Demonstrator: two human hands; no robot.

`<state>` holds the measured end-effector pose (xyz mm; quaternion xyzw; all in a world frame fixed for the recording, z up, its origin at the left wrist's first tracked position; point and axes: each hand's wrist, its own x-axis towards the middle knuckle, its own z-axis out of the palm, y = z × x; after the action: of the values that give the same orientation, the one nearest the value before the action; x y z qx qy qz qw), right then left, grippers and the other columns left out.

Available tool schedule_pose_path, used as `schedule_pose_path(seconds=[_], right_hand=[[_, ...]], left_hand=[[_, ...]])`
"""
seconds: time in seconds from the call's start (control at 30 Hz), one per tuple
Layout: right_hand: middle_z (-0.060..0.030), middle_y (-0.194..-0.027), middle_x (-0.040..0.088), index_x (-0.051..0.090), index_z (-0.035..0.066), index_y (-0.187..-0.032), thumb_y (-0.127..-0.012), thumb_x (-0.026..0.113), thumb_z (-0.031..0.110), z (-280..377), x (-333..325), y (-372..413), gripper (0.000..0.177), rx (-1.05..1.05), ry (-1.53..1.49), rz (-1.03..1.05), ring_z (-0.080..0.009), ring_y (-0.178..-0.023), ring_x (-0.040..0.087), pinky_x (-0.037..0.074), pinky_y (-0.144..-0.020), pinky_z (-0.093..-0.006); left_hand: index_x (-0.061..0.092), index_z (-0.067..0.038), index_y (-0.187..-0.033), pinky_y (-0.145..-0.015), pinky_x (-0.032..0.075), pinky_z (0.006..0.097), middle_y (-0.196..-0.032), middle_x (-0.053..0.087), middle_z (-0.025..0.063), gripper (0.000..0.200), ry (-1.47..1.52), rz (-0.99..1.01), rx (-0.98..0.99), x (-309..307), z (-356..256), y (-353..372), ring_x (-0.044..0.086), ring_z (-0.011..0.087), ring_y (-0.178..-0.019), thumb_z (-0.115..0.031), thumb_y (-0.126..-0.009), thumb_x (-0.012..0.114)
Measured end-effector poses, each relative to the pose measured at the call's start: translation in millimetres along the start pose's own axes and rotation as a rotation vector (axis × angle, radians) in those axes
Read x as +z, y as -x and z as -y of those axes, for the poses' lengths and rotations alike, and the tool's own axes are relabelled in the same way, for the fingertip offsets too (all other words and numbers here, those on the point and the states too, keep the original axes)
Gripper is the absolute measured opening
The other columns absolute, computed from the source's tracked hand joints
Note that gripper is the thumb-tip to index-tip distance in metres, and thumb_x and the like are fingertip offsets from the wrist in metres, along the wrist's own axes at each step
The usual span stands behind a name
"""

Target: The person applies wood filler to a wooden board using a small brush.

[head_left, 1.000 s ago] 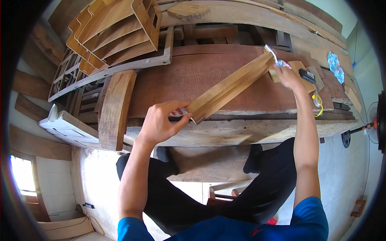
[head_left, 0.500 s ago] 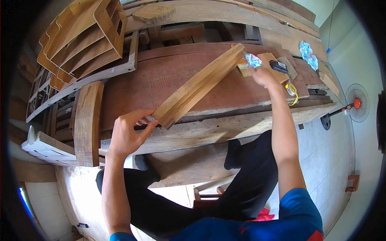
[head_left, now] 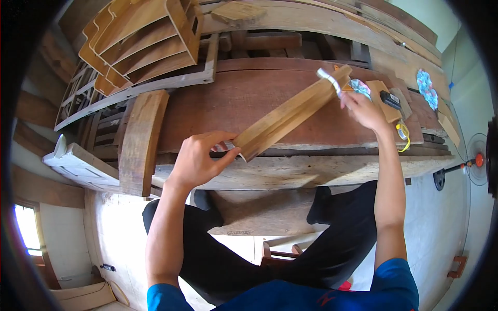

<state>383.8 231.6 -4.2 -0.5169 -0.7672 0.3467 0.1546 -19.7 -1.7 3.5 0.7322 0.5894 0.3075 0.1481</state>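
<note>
A long strip of wood (head_left: 290, 115) lies diagonally across the reddish-brown board (head_left: 207, 111). At its near left end, my left hand (head_left: 199, 158) pinches something small and pale, partly hidden by the fingers, and touches the wood. My right hand (head_left: 364, 110) is closed around a slim white tool (head_left: 330, 83), blurred at its tip, above the strip's far end. Just behind the right hand lies a crumpled blue and pink cloth (head_left: 360, 88).
A black device (head_left: 390, 99) and a yellow tape measure (head_left: 402, 130) lie to the right. Another patterned cloth (head_left: 427, 89) is farther right. A wooden shelf organizer (head_left: 150, 49) stands upper left, near a thick plank (head_left: 142, 142). A fan (head_left: 476, 159) stands at right.
The view has shifted, so the scene sits farther right. The white tool now shows in my right hand, raised over the wood's far end and apart from the cloth. My left hand stays at the near end.
</note>
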Motion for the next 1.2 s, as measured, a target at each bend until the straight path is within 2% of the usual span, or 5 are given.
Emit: schedule_pose_path(seconds=[0.27, 0.37, 0.67, 0.77, 1.2], right_hand=[[0.0004, -0.068, 0.054, 0.066, 0.006, -0.093, -0.114, 0.049, 0.047, -4.9, 5.9, 5.5, 0.049, -0.120, 0.260, -0.171, -0.0114, -0.063, 0.051, 0.040, -0.059, -0.0325], [-0.0052, -0.078, 0.068, 0.073, 0.006, -0.109, -0.113, 0.052, 0.044, 66.8, 58.1, 36.8, 0.043, -0.023, 0.085, 0.219, -0.0167, -0.070, 0.060, 0.048, -0.066, -0.0373], [-0.0110, -0.060, 0.061, 0.068, 0.002, -0.121, -0.114, 0.051, 0.028, 89.2, 117.4, 60.0, 0.031, -0.281, 0.106, 0.299, -0.0222, -0.050, 0.059, 0.048, -0.056, -0.0429], [-0.0196, -0.061, 0.060, 0.067, 0.002, -0.113, -0.112, 0.055, 0.023, 81.5, 146.1, 69.9, 0.023, -0.653, 0.151, 0.113, -0.0335, -0.052, 0.063, 0.047, -0.053, -0.0455], [-0.0106, -0.066, 0.070, 0.073, 0.007, -0.102, -0.109, 0.061, 0.031, 93.0, 163.3, 44.4, 0.027, -0.537, 0.227, -0.014, -0.0243, -0.050, 0.066, 0.050, -0.047, -0.0391]], left_hand=[[0.080, -0.002, -0.116, -0.079, 0.060, 0.0354, -0.101, 0.081, 0.0157, 0.031, 0.019, -0.002, -0.004, 2.0, 3.6, 2.6, 0.078, 0.0236, -0.088, -0.020, -0.091, 0.083], [0.080, -0.001, -0.116, -0.080, 0.060, 0.0361, -0.102, 0.081, 0.0154, 0.032, 0.026, 0.019, -0.029, 1.1, 3.7, 0.7, 0.078, 0.0234, -0.088, -0.021, -0.091, 0.083], [0.078, -0.004, -0.123, -0.079, 0.061, 0.0348, -0.102, 0.081, 0.0141, 0.041, 0.035, 0.040, -0.026, 5.8, 11.8, -1.3, 0.079, 0.0221, -0.087, -0.022, -0.087, 0.087], [0.071, -0.006, -0.135, -0.080, 0.061, 0.0344, -0.102, 0.081, 0.0127, 0.050, 0.072, -0.058, -0.007, 8.9, 6.1, 0.3, 0.079, 0.0220, -0.086, -0.018, -0.089, 0.085], [0.076, -0.008, -0.124, -0.074, 0.059, 0.0309, -0.095, 0.080, 0.0116, 0.024, 0.159, -0.172, -0.122, 14.6, 24.0, -3.3, 0.075, 0.0179, -0.080, -0.015, -0.102, 0.073]])
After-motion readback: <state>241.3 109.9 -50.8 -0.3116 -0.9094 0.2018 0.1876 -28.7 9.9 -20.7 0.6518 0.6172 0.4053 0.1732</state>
